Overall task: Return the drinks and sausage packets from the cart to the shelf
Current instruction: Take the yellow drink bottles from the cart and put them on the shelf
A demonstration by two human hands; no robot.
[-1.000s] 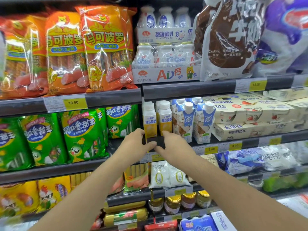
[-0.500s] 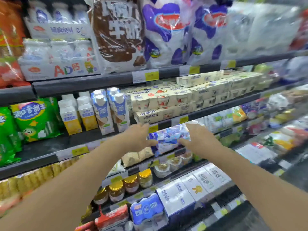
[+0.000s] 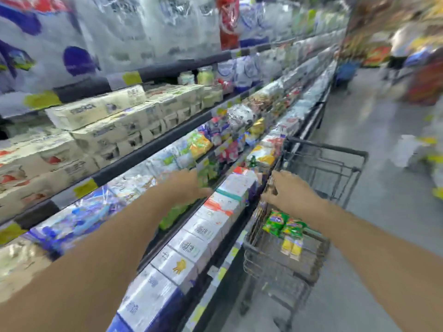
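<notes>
green sausage packet (image 3: 285, 225) in cart (image 3: 318, 240) below right hand (image 3: 291, 191), both hands spread empty, left hand (image 3: 189, 184) over shelf (image 3: 134, 159)

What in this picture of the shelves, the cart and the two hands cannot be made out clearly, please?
- Head view: labels and prices on the shelf are smeared by motion blur.
- The cart holds green packets; any drinks beneath are unclear.
- Right hand at the cart rim: grip unclear.
- Left hand: fingers blurred.
- Aisle end: unreadable.
</notes>
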